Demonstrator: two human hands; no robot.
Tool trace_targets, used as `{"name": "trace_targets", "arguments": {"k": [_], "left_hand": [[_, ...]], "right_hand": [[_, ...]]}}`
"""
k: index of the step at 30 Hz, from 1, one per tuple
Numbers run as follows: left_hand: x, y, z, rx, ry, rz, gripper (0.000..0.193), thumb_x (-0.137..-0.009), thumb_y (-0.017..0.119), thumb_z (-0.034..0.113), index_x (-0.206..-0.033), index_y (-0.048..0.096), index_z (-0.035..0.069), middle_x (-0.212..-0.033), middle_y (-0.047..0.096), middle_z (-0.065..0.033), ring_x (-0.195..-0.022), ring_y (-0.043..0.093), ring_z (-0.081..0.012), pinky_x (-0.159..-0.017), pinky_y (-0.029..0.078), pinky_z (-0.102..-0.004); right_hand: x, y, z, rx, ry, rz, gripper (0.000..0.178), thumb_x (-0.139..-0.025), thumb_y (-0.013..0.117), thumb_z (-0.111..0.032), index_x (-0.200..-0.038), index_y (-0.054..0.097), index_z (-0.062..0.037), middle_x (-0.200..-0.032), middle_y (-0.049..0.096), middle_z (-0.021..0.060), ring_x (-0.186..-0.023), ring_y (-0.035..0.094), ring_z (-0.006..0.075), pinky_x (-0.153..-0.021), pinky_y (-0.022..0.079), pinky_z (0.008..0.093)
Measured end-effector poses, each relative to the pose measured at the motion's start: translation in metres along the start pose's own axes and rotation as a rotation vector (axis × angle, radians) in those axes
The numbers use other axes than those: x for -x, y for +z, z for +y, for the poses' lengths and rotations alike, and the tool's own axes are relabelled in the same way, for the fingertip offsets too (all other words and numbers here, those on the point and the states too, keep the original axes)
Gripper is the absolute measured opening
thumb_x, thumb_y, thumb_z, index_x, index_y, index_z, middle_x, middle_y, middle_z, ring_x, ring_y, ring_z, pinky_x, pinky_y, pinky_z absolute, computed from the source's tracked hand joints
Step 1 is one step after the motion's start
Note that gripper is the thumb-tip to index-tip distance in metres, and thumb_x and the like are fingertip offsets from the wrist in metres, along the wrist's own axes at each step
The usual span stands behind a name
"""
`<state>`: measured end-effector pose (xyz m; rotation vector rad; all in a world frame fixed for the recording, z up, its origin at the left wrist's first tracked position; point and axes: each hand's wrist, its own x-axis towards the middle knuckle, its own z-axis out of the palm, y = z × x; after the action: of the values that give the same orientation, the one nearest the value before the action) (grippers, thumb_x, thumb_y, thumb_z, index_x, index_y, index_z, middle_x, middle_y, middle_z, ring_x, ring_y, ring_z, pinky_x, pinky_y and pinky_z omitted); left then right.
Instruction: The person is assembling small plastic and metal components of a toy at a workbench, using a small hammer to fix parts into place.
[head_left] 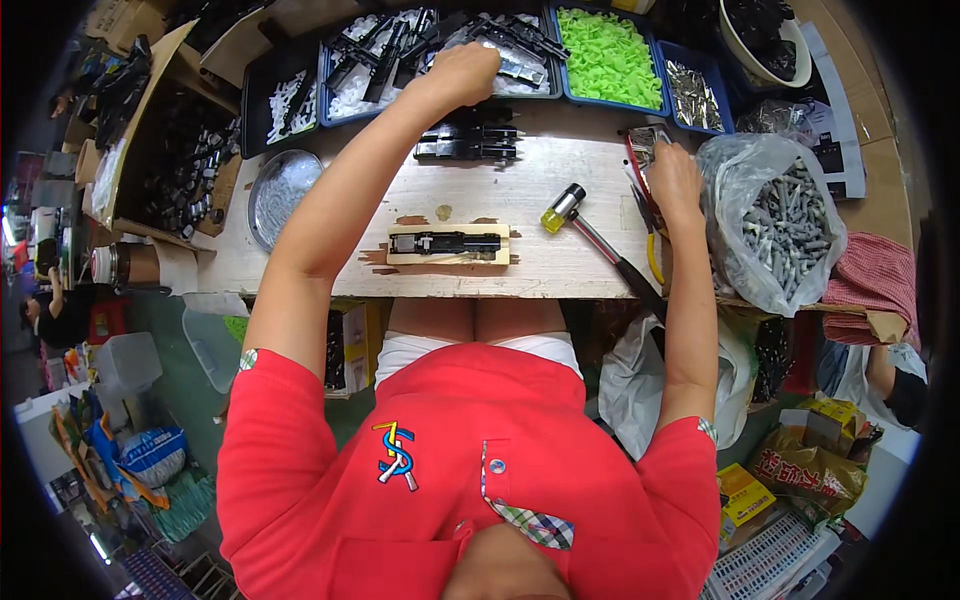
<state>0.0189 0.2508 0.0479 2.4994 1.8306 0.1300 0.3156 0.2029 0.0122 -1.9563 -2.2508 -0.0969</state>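
Observation:
My left hand (466, 72) is stretched out over a blue bin of black plastic parts (512, 62) and clear pieces. Its fingers curl downward, and what they grip is hidden. At the right, my right hand (676, 182) reaches into a small red box of metal pins (642, 142), fingertips drawn together; I cannot make out anything in them. On the table before me, a black assembly (445, 243) sits in a wooden fixture (450, 260). A hammer (610, 250) with a yellow-and-black head lies between the fixture and my right forearm.
Finished-looking black pieces (468, 140) lie beyond the fixture. Bins of green parts (612, 58) and metal parts (695, 95) line the back. A round metal tray (283, 198) lies left. Yellow-handled pliers (653, 255) and a bag of grey plugs (790, 230) flank my right arm.

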Motion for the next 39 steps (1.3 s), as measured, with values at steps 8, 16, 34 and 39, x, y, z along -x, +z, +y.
{"name": "trace_targets", "arguments": {"k": [8,16,34,39], "left_hand": [[0.006,-0.001,-0.017,0.386,0.123,0.251,0.013,-0.067,0.063,0.007,-0.079,0.065,0.002,-0.073,0.061,-0.0182,-0.067,0.06,-0.0316,-0.062,0.048,-0.0368],[0.077,-0.021,0.004,1.486,-0.158,0.184,0.017,-0.083,0.06,0.014,-0.091,0.06,0.0,-0.067,0.055,-0.0026,-0.052,0.051,-0.0057,-0.039,0.04,-0.0183],[0.213,0.007,0.041,2.058,-0.215,-0.053,0.018,-0.082,0.059,0.006,-0.097,0.06,-0.003,-0.076,0.062,-0.0086,-0.06,0.059,-0.0105,-0.047,0.048,-0.0218],[0.217,0.018,0.044,2.175,-0.297,0.098,0.014,-0.082,0.06,0.008,-0.092,0.06,-0.003,-0.074,0.061,-0.0091,-0.057,0.059,-0.011,-0.042,0.048,-0.0218]], "right_hand": [[0.012,-0.002,0.016,-0.153,-0.036,0.076,0.011,-0.076,0.054,-0.01,-0.083,0.062,-0.0066,-0.083,0.059,0.016,-0.076,0.057,0.0357,-0.067,0.045,0.044],[0.027,-0.011,-0.002,-0.893,0.097,0.091,0.007,-0.078,0.058,-0.01,-0.083,0.061,-0.0043,-0.075,0.06,0.0061,-0.064,0.054,0.0173,-0.055,0.042,0.0279],[0.082,-0.056,-0.166,-1.364,-0.342,-0.374,0.007,-0.081,0.057,-0.008,-0.078,0.057,-0.0014,-0.075,0.051,0.002,-0.071,0.047,0.0103,-0.063,0.037,0.023],[0.092,-0.05,-0.183,-1.368,-0.31,-0.246,0.004,-0.078,0.059,-0.003,-0.079,0.06,0.0,-0.073,0.053,0.0038,-0.069,0.05,0.0113,-0.061,0.039,0.0234]]}}
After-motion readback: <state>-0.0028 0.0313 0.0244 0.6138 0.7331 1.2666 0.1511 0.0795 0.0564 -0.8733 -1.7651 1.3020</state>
